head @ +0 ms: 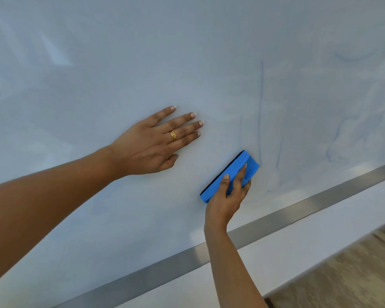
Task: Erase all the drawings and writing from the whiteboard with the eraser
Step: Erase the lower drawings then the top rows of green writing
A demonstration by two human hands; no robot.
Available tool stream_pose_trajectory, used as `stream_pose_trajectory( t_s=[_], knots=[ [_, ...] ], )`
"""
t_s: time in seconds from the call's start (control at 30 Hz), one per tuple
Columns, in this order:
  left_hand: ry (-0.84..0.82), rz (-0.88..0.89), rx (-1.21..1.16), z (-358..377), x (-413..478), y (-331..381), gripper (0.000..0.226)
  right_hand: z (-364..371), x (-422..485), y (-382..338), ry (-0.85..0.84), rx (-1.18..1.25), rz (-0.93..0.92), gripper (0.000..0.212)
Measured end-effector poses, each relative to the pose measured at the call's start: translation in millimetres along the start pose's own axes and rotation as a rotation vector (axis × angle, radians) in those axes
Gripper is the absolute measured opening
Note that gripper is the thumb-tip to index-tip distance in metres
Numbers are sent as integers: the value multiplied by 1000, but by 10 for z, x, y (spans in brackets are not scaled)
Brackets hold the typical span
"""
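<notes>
Floor: brownish, blurred, low and right of the right forearm.
Wall strip: white band under the frame, right of the right forearm.
Frame: grey metal bottom edge of the whiteboard, runs diagonally; right wrist crosses it.
Right hand: thumb and fingers curled over the eraser, gripping it from below, just above the frame.
Eraser: blue body, dark felt side against the board, tilted; below and right of the left hand, apart from it.
Left hand: flat on the board, fingers straight, slightly spread, holding nothing; gold ring on one finger.
Blue line: thin vertical stroke, rises just right of the eraser.
Smears: faint blue residue, further right of the right hand.
Arc: faint blue curve, far up-right of both hands.
Whiteboard: glossy, hazy streaks above the left hand.
</notes>
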State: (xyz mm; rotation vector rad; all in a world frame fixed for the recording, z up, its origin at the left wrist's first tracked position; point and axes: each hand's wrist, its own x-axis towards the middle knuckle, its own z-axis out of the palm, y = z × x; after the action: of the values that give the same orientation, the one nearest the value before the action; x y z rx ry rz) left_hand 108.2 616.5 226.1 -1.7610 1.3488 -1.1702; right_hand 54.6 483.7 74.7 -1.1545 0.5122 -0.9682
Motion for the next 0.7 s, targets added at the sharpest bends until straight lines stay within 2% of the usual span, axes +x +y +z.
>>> stream_pose_trajectory(
  t_s=[0.17, 0.33, 0.47, 0.57, 0.7],
  knots=[
    [24, -57, 63, -194, 423, -466, 57, -144, 73, 94, 60, 31, 248, 46],
    [15, -82, 109, -224, 528, -518, 59, -161, 82, 31, 61, 6, 304, 46],
    [30, -103, 128, -211, 524, -490, 58, -36, 74, -202, -10, -3, 82, 42],
    [20, -120, 120, -219, 529, -489, 58, 118, 140, -482, -99, -85, -153, 46],
    [12, -124, 100, -229, 530, -472, 58, 281, 322, -863, -143, -215, -362, 52]
  ],
)
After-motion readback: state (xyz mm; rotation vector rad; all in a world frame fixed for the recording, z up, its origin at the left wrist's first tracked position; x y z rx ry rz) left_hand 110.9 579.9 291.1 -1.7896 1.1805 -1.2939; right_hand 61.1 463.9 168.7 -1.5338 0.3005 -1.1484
